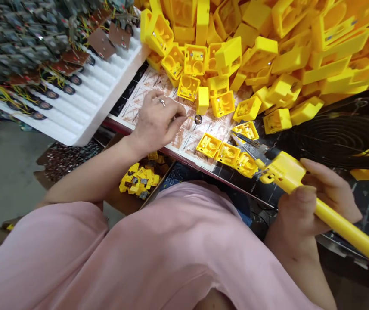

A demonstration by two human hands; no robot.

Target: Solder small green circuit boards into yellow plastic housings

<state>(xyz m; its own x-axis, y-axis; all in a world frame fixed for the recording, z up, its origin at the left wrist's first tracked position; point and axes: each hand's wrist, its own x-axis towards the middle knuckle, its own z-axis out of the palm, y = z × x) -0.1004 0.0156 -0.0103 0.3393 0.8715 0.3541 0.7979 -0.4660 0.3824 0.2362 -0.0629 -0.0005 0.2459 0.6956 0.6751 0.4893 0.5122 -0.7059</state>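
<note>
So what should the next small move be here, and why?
Probably the left hand should steady the small open yellow plastic casing: the yellow-handled tool with a pointed metal end, gripped by the right hand, appears to reach over it, and neither hand is holding that casing.

Assembly wkshp or small factory: lots of similar yellow cases [258, 56] heaped along tabletop's [270, 194] far edge, foam tray [84, 110] w/ many wired circuit bds [19, 43] at its left end, small pts [139, 178] boxed in bulk below near edge.
</note>
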